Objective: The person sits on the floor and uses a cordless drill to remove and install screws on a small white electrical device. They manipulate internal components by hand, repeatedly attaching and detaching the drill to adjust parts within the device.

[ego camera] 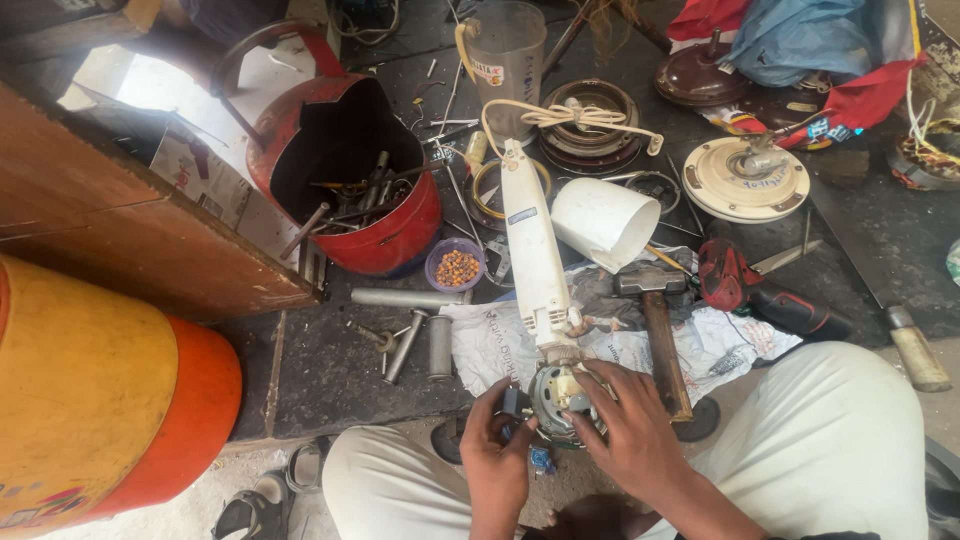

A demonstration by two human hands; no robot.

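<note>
Head view: we see our left hand (497, 452) pinching a small dark part (511, 402) and our right hand (628, 430) gripping the round motor end (553, 392) of a white hand blender (534, 262), beside a hammer (656, 322).

Left hand (497, 440) and right hand (625, 425) close together, fingers curled inward, between bent knees

white appliance body (533, 255) (red drum (390, 235))
</note>
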